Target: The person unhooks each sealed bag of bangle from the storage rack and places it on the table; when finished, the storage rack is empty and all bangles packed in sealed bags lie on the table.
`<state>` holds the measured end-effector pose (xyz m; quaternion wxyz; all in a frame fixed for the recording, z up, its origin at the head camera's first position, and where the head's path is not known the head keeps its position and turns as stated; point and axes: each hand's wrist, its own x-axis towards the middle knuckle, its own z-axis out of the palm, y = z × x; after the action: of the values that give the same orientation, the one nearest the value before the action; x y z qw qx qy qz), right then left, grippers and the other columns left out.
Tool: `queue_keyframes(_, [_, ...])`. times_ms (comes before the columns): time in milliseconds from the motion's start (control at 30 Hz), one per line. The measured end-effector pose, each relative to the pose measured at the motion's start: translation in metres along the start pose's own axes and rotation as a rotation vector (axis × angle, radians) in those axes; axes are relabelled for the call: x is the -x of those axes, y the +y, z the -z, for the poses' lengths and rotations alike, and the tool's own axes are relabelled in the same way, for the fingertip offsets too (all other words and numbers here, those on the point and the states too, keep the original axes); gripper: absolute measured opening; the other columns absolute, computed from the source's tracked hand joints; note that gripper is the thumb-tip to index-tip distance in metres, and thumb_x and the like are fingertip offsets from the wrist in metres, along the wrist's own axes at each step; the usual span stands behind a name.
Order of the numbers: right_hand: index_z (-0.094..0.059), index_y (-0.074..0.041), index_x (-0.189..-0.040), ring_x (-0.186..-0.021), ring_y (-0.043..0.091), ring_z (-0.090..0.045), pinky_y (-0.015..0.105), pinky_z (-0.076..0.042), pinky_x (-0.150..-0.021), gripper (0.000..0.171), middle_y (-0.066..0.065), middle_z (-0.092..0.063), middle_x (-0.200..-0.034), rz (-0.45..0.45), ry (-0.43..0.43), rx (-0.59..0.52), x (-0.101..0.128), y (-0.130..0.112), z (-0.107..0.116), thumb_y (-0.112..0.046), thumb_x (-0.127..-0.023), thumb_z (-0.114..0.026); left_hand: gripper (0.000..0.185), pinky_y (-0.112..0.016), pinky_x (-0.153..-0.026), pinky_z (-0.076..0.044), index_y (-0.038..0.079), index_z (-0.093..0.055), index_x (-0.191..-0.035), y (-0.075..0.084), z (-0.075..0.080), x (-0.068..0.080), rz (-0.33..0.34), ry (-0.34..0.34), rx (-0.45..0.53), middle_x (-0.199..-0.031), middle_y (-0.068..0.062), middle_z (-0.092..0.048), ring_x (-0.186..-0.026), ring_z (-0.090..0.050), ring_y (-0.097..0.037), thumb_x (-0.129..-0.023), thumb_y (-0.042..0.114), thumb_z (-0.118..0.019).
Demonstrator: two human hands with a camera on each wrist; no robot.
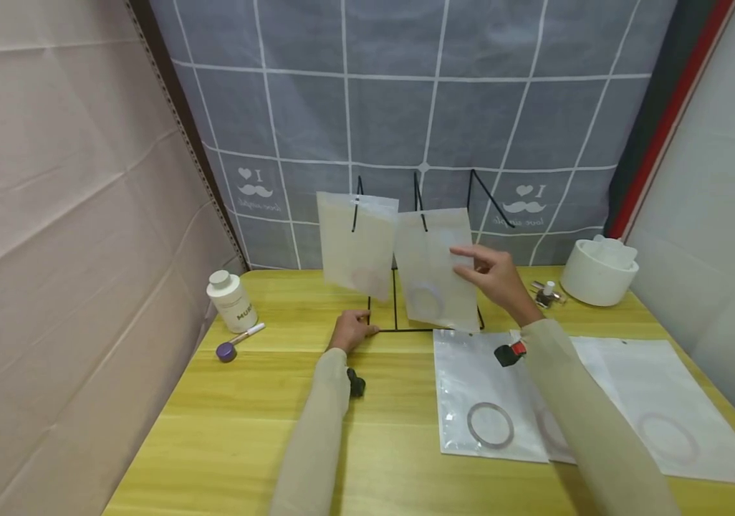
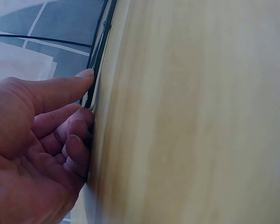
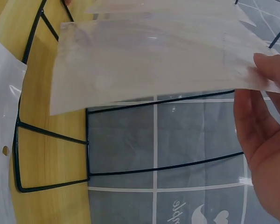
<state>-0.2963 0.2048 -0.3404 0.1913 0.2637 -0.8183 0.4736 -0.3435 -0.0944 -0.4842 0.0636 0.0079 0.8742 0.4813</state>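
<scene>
A black wire rack [image 1: 395, 304] stands at the back of the yellow table [image 1: 264, 430], with two translucent bags hanging from its hooks. My left hand [image 1: 350, 330] lies on the table and grips the rack's base wire [image 2: 101, 49], thumb above and fingers [image 2: 74, 144] curled against it. Raised at the right-hand hanging bag [image 1: 435, 269], my right hand [image 1: 493, 276] pinches its right edge. In the right wrist view that bag [image 3: 154, 60] spreads flat above the rack's frame [image 3: 51, 135], with my thumb [image 3: 270, 67] on its edge. A faint ring shows low in each hanging bag.
Flat clear bags [image 1: 483, 394] with rings inside lie on the table under my right arm, up to the right edge. A white bottle [image 1: 231, 301] and a purple-capped pen [image 1: 233, 347] sit at left. A white pot [image 1: 599, 274] and small bottles [image 1: 545, 292] stand back right.
</scene>
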Motion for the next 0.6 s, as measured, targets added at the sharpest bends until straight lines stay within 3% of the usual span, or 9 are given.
queue_keyframes(133, [-0.066, 0.008, -0.127, -0.073, 0.025, -0.062, 0.015, -0.048, -0.064, 0.036, 0.025, -0.066, -0.126, 0.016, -0.013, 0.030, 0.007, -0.008, 0.003, 0.006, -0.091, -0.069, 0.051, -0.048, -0.103, -0.048, 0.005, -0.061, -0.140, 0.000, 0.000, 0.000, 0.000, 0.006, -0.008, -0.141, -0.016, -0.059, -0.128, -0.057, -0.034, -0.091, 0.012, -0.076])
queue_keyframes(367, [-0.067, 0.008, -0.126, -0.081, 0.013, -0.062, 0.014, -0.049, -0.065, 0.037, 0.025, -0.067, -0.124, 0.053, -0.024, 0.058, 0.021, -0.006, 0.008, 0.011, -0.089, -0.069, 0.051, -0.049, -0.106, -0.046, 0.004, -0.060, -0.140, 0.001, -0.001, 0.002, 0.003, 0.000, 0.017, -0.143, -0.014, -0.058, -0.131, -0.055, -0.034, -0.091, 0.010, -0.075])
queue_keyframes(600, [-0.070, 0.004, -0.124, -0.078, 0.001, -0.059, 0.014, -0.049, -0.061, 0.039, 0.019, -0.069, -0.122, 0.116, -0.038, -0.054, 0.037, -0.004, 0.012, 0.014, -0.085, -0.071, 0.052, -0.050, -0.107, -0.045, 0.006, -0.059, -0.141, 0.000, 0.000, -0.002, 0.010, -0.007, 0.012, -0.144, -0.016, -0.057, -0.134, -0.052, -0.035, -0.092, 0.012, -0.075])
